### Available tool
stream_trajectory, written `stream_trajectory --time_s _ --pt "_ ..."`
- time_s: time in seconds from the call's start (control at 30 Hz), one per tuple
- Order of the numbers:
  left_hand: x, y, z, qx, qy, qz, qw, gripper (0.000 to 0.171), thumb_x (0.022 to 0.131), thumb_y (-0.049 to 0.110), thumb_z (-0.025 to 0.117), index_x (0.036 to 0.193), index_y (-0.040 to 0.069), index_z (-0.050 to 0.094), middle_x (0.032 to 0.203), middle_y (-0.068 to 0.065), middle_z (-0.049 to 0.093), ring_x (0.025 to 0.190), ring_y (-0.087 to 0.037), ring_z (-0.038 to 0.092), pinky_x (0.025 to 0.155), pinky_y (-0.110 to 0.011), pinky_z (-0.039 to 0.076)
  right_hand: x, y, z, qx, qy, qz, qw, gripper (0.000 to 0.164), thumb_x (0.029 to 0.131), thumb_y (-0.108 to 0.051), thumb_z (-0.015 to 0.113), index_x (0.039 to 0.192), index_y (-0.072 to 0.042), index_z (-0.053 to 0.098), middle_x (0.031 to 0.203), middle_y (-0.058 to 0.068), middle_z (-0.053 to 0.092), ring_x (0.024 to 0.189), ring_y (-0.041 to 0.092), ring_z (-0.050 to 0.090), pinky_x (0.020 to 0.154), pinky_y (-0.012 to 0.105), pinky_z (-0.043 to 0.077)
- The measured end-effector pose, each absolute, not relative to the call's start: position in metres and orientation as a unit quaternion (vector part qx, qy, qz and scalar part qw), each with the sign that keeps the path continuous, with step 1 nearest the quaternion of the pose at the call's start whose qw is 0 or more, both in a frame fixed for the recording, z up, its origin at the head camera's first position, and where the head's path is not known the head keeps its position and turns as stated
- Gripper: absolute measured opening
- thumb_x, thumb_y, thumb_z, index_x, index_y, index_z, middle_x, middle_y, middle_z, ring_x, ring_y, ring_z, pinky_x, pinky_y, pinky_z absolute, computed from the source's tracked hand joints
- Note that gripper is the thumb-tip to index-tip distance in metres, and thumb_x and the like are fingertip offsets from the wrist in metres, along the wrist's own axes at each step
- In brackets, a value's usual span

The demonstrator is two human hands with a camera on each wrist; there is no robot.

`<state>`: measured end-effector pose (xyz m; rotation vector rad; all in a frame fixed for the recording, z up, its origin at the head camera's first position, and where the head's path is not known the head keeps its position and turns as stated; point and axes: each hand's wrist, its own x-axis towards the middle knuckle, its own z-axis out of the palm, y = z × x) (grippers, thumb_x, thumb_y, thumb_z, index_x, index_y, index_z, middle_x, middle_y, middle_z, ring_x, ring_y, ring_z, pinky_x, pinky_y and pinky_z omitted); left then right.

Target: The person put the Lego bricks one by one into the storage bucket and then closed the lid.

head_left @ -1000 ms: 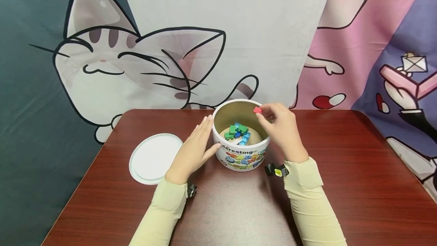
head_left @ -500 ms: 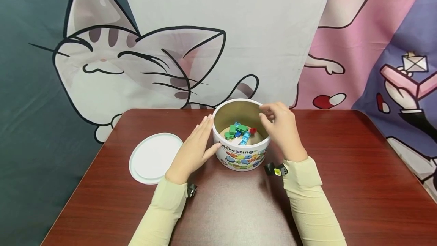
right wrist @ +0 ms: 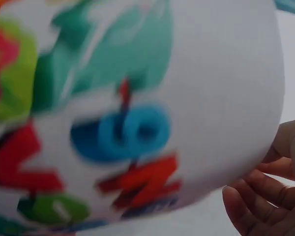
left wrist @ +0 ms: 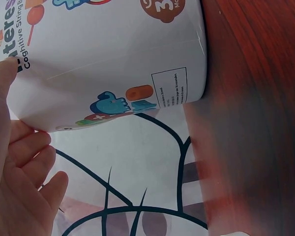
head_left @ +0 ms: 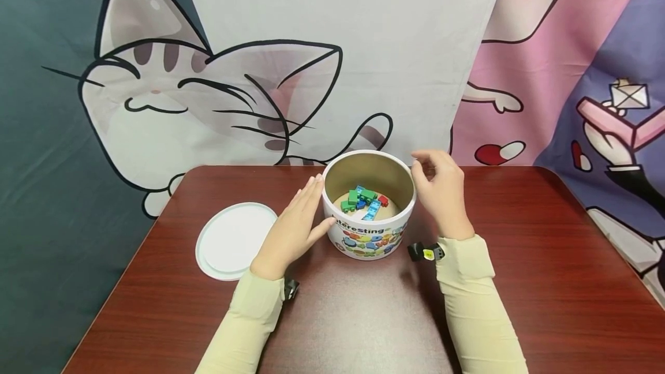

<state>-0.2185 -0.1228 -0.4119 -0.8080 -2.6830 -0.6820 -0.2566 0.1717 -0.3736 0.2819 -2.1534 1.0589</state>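
Note:
A round white tub (head_left: 370,247) printed with colourful pictures and lettering stands uncovered on the table. On its floor lie several small toy building bricks: green bricks (head_left: 368,195), light blue bricks (head_left: 372,210) and a red brick (head_left: 383,201). My left hand (head_left: 296,221) rests against the tub's left side with fingers straight and thumb on the front wall; in the left wrist view its thumb (left wrist: 4,73) touches the printed wall. Just outside the right rim is my right hand (head_left: 441,192), fingers loosely bent and holding nothing. The right wrist view shows its fingers (right wrist: 265,189) by the tub's edge.
A round white lid (head_left: 234,241) lies flat on the brown table (head_left: 545,270), left of the tub and partly behind my left wrist. Behind the table's far edge hangs a cloth backdrop (head_left: 395,45) with cartoon drawings.
My right hand has let go of the red brick, which dropped into the tub among the others, and has moved right, off the tub's opening. The left hand stays put.

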Motion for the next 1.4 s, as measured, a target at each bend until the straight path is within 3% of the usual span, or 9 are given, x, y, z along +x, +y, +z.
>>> stream_trajectory --time_s 0.17,0.43,0.77,1.03,1.23,1.4 --pt "-0.218 -0.12 -0.411 -0.278 -0.923 -0.234 0.125 0.081 0.102 0.04 0.061 0.161 0.002 0.022 0.166 -0.012 0.024 0.155 -0.021 0.017 0.125 -0.042 0.021 -0.268 0.189 -0.388 0.057 -0.842 0.426 0.327 0.021 0.093 -0.003 0.059 0.105 0.001 0.075 0.098 0.017 0.069 0.084 0.026 0.067 0.071 0.014 0.044" --pt "-0.217 -0.118 -0.407 -0.278 -0.922 -0.233 0.135 0.08 0.101 0.039 0.063 0.161 0.003 0.024 0.166 -0.012 0.026 0.154 -0.022 0.019 0.124 -0.044 0.023 -0.276 0.212 -0.403 0.01 -0.869 0.419 0.265 0.023 0.095 -0.007 0.055 0.105 0.002 0.074 0.1 0.02 0.068 0.089 0.032 0.064 0.076 0.036 0.049" --pt "-0.217 -0.12 -0.408 -0.278 -0.922 -0.227 0.146 0.08 0.101 0.041 0.062 0.16 0.003 0.025 0.164 -0.013 0.029 0.154 -0.022 0.021 0.124 -0.044 0.023 -0.277 0.221 -0.4 0.011 -0.884 0.406 0.232 0.023 0.096 -0.009 0.055 0.105 0.002 0.073 0.101 0.022 0.067 0.092 0.033 0.06 0.082 0.044 0.049" --pt "-0.217 -0.131 -0.408 -0.267 -0.927 -0.219 0.146 0.075 0.101 0.039 0.062 0.159 0.005 0.031 0.164 -0.012 0.032 0.154 -0.022 0.022 0.124 -0.046 0.023 -0.277 0.229 -0.401 0.007 -0.897 0.394 0.202 0.025 0.097 -0.01 0.054 0.111 0.003 0.07 0.114 0.024 0.066 0.103 0.037 0.059 0.094 0.051 0.049" --pt "-0.213 -0.148 -0.416 -0.228 -0.946 -0.192 0.125 0.066 0.101 0.045 0.06 0.151 0.004 0.048 0.162 -0.014 0.036 0.151 -0.028 0.029 0.123 -0.052 0.025 -0.266 0.233 -0.405 0.042 -0.905 0.371 0.204 0.023 0.094 -0.006 0.055 0.108 0.003 0.071 0.102 0.023 0.066 0.094 0.036 0.06 0.086 0.049 0.049" --pt "-0.205 -0.175 -0.424 -0.195 -0.962 -0.166 0.097 0.063 0.1 0.042 0.061 0.148 0.002 0.05 0.156 -0.02 0.042 0.144 -0.039 0.04 0.117 -0.057 0.033 -0.242 0.231 -0.406 0.117 -0.919 0.325 0.189 0.019 0.091 -0.002 0.058 0.104 0.004 0.07 0.091 0.018 0.062 0.083 0.032 0.059 0.077 0.047 0.05"
